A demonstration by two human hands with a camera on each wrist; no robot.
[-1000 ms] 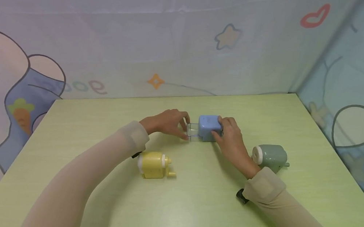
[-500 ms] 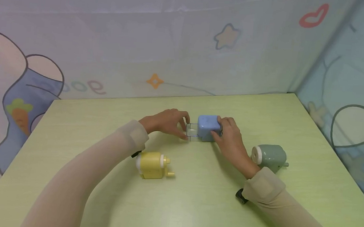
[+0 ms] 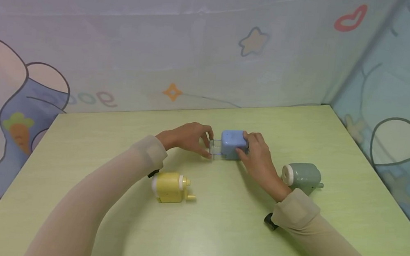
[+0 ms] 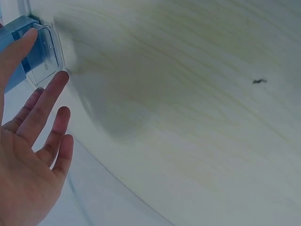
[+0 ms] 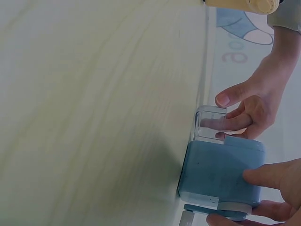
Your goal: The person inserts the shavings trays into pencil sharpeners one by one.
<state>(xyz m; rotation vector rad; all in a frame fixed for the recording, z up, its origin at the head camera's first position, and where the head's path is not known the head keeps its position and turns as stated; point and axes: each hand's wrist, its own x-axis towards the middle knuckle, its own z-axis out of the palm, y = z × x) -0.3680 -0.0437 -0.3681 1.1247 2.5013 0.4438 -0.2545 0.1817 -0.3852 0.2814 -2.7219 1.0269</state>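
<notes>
A blue pencil sharpener (image 3: 231,143) stands on the table towards the back, its clear drawer (image 3: 216,147) drawn partly out on the left side. My right hand (image 3: 259,158) grips the body from the right, with thumb and fingers on opposite sides; in the right wrist view those fingers lie close to the crank end of the sharpener (image 5: 221,172). Across the drawer spans my left hand (image 3: 190,138), thumb on one side and index finger on the other, fingertips at its outer end. The left wrist view shows the left hand's other fingers (image 4: 59,136) spread off the drawer.
Nearer to me, a yellow pencil sharpener (image 3: 171,187) with a crank stands beside the left sleeve. A green sharpener (image 3: 304,176) with a white front ring is on the right, just beyond the right wrist. Printed cloth walls (image 3: 142,47) border the table (image 3: 198,234).
The head view has shifted slightly, so everything sits a little further left. Both hands keep their places on the sharpener, and the drawer stays out by about the same amount.
</notes>
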